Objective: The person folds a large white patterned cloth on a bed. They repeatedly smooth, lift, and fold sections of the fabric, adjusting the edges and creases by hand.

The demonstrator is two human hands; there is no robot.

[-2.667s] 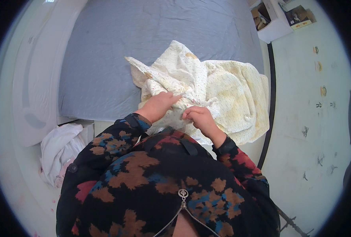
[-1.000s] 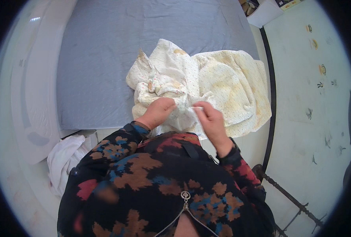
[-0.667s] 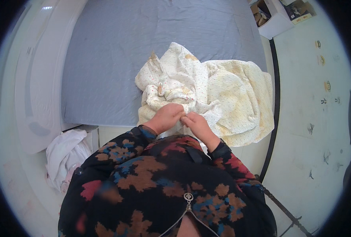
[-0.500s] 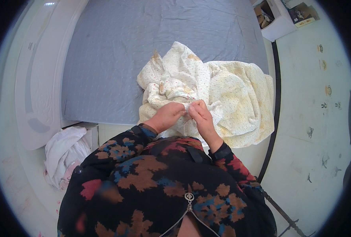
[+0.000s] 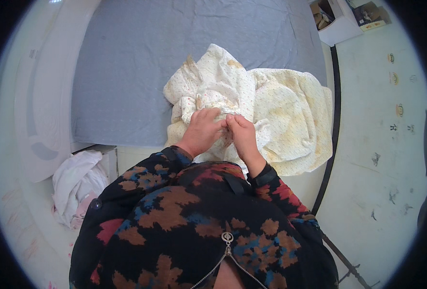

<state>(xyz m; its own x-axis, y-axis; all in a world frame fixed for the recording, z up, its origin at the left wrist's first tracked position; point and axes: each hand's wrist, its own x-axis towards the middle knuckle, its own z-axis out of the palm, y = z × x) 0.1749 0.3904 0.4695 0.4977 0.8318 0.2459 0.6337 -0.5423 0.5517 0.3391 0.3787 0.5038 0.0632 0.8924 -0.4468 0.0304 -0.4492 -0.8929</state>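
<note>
A white quilt point(image 5: 285, 115) with small coloured dots and yellow-brown stains lies bunched at the near edge of the bed, partly hanging over it. Above its crumpled left half my two hands meet. My left hand point(image 5: 203, 131) is closed on a fold of the cloth, its fingers curled away from me and partly hidden. Beside it my right hand point(image 5: 243, 137) pinches the same gathered edge between thumb and fingers. The exact bit of fabric between the fingertips is too small to make out.
The bed has a blue-grey sheet point(image 5: 141, 72). To its left stands a pale carved headboard point(image 5: 45, 96), with a heap of white and pink cloth point(image 5: 78, 180) below. At the far right are an open white cabinet point(image 5: 337, 24) and a cardboard box point(image 5: 369, 15).
My left hand has shifted slightly up, its fingers now reaching further over the cloth. The right hand has stayed near the same fold. The view has tilted a little.
</note>
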